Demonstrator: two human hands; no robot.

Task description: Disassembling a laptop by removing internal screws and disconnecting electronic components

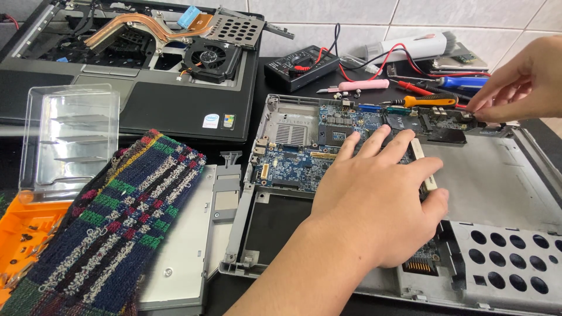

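A blue laptop motherboard (293, 161) lies in a grey laptop base shell (497, 175) on the black table. My left hand (374, 205) rests on the board's right half with its fingers spread over the top. Its thumb curls at the board's near right edge, beside a white strip (419, 153). My right hand (521, 82) reaches in from the upper right. Its fingertips pinch the board's far right corner, by a black part (445, 136). Whether the board is lifted off the shell I cannot tell.
An opened black laptop (146, 105) with a copper heat pipe and a fan (209, 57) sits at the back left. Behind the shell lie a multimeter (298, 67), an orange-handled screwdriver (430, 100) and a pink tool (363, 85). At the left are a plaid cloth (123, 222), a clear case (70, 134), an orange tray (23, 234) and a silver drive (187, 251).
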